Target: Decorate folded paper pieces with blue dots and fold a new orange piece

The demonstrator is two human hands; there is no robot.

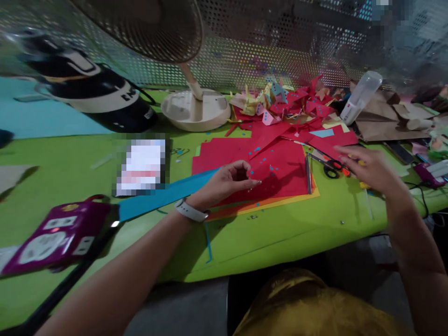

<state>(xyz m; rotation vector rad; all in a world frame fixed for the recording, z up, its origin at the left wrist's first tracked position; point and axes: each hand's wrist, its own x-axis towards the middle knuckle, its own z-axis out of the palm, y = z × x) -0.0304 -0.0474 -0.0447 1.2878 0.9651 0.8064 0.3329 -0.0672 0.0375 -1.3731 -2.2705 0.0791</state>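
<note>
Scissors (pixel 332 169) are lying just right of the paper stack (pixel 280 182); a fan (pixel 157 35) is standing behind it; a bottle (pixel 101 91) is standing behind-left.

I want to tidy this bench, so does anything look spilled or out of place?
Yes: small blue scraps are strewn across the red sheets, looking like spilled litter on plain paper. A thin, bent blue strip lies loose near the front edge of the green table.

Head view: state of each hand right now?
Left hand: half-curled over the red paper; can't tell if it holds anything.
Right hand: blurred, near the scissors; grip can't be told.
</note>
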